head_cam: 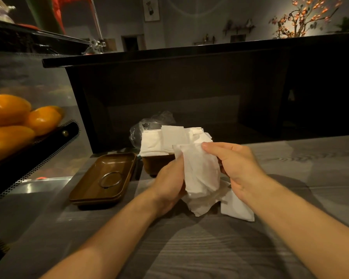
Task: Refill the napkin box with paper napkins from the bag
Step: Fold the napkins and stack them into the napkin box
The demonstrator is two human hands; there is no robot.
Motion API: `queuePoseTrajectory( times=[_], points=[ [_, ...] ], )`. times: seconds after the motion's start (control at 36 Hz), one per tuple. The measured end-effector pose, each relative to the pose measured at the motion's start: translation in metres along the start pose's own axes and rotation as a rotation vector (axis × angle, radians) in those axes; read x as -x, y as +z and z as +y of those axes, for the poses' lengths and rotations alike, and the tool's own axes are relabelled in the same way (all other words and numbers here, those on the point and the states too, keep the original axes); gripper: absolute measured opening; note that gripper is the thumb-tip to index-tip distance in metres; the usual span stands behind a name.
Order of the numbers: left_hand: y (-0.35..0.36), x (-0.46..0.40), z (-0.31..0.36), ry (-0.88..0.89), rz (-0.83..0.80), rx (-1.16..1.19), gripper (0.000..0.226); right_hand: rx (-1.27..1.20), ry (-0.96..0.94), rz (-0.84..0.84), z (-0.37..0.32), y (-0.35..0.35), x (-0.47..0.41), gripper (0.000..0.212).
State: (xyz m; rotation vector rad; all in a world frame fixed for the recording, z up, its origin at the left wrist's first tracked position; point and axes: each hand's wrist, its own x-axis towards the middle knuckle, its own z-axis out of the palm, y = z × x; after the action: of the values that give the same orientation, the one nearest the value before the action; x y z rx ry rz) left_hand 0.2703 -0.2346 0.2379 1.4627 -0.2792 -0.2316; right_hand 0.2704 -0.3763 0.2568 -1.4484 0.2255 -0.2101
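- While being gathered for loading, loose napkins [199,170] gripped between both hands, above the near middle of the bench [210,248], in front of the box.
- Left hand [169,184]: fingers curled round the left side of the bundle, presumably to square its edges.
- Right hand [236,166]: thumb and fingers closed on the right side, thumb tip pressed to the top sheet, likely to keep the crumpled sheets together.
- Stray napkins [236,208] hanging or lying below the bundle on the bench, near the right wrist; contact with the bench not certain.
- Napkin box [157,162]: brown, standing toward the far edge of the bench, just behind the hands; already heaped with a white stack [165,139] that overhangs its rim, so judged nearly full.
- Clear plastic bag [149,123] crumpled behind the box against the dark counter front [189,87], mouth seemingly toward the box; contents not discernible.
- Brown lid [103,178] with a metal ring [110,179], laid upside down just left of the box, presumably set aside to leave the opening free.
- Oranges [12,125] in a rack at the far left, apart from the work.
- Next step, as judged: bundle flattened and pressed onto the stack; risk of sheets sliding off the overfull pile.
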Motion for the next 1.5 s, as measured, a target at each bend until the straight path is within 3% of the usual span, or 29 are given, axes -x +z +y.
queuePoseTrajectory(
  times=[0.11, 0.22, 0.28, 0.36, 0.42, 0.47, 0.56, 0.61, 0.67, 0.75, 0.81, 0.89, 0.94, 1.03, 1.06, 1.11, 1.19, 1.28, 1.5],
  points=[
    [0.002, 0.001, 0.003, -0.009, -0.041, 0.133, 0.051, -0.003, -0.002, 0.036, 0.003, 0.002, 0.001, 0.021],
    [0.007, 0.005, 0.005, -0.024, -0.102, -0.012, 0.034, 0.031, 0.025, -0.008, 0.004, 0.004, 0.004, 0.019],
    [0.005, 0.004, 0.004, -0.045, -0.050, -0.052, 0.024, 0.051, 0.041, -0.070, 0.003, 0.002, 0.004, 0.019],
    [-0.002, 0.002, 0.006, -0.076, 0.006, -0.052, 0.033, 0.230, -0.079, -0.152, -0.002, -0.004, 0.002, 0.021],
    [-0.005, 0.004, 0.010, -0.106, -0.061, -0.034, 0.038, 0.298, -0.196, -0.183, -0.004, -0.007, -0.004, 0.031],
    [-0.007, 0.006, 0.014, -0.126, -0.104, -0.040, 0.042, 0.326, -0.198, -0.314, -0.008, -0.010, -0.006, 0.042],
    [-0.009, 0.009, 0.019, -0.122, -0.141, -0.056, 0.039, 0.410, -0.214, -0.501, -0.012, -0.015, -0.004, 0.020],
    [-0.011, 0.011, 0.020, -0.118, -0.191, -0.059, 0.041, 0.415, -0.259, -0.531, -0.014, -0.017, -0.002, 0.005],
    [-0.015, 0.013, 0.020, -0.130, -0.294, -0.003, 0.052, 0.382, -0.275, -0.539, -0.014, -0.016, -0.001, 0.003],
    [-0.013, 0.014, 0.023, -0.101, -0.392, 0.006, 0.047, 0.307, -0.321, -0.526, -0.015, -0.012, 0.001, 0.009],
    [-0.010, 0.012, 0.022, -0.071, -0.330, -0.062, 0.040, 0.318, -0.357, -0.480, -0.014, -0.009, 0.001, 0.010],
    [-0.007, 0.007, 0.019, -0.044, -0.115, -0.132, 0.022, 0.335, -0.324, -0.455, -0.013, -0.011, -0.001, 0.012],
    [-0.007, 0.004, 0.016, -0.058, 0.045, -0.081, 0.029, 0.339, -0.325, -0.437, -0.011, -0.016, -0.004, 0.020],
    [-0.017, -0.002, 0.018, -0.048, 0.217, -0.024, 0.035, 0.658, -0.519, -0.286, -0.011, -0.031, -0.011, 0.017],
    [-0.020, -0.002, 0.020, -0.035, 0.215, 0.000, 0.037, 0.755, -0.529, -0.344, -0.013, -0.035, -0.011, 0.014],
    [-0.022, 0.001, 0.024, 0.000, 0.173, 0.016, 0.039, 0.956, -0.438, -0.616, -0.014, -0.040, -0.010, 0.017],
    [-0.021, 0.002, 0.024, 0.009, 0.165, -0.034, 0.040, 1.222, -0.286, -0.873, -0.008, -0.035, -0.003, 0.039],
    [-0.021, 0.001, 0.020, 0.012, 0.164, -0.107, 0.037, 1.221, -0.306, -0.855, -0.003, -0.029, -0.002, 0.042],
    [-0.023, -0.001, 0.016, -0.004, 0.154, -0.235, 0.032, 1.124, -0.400, -0.694, 0.002, -0.029, -0.004, 0.019]
  ],
)
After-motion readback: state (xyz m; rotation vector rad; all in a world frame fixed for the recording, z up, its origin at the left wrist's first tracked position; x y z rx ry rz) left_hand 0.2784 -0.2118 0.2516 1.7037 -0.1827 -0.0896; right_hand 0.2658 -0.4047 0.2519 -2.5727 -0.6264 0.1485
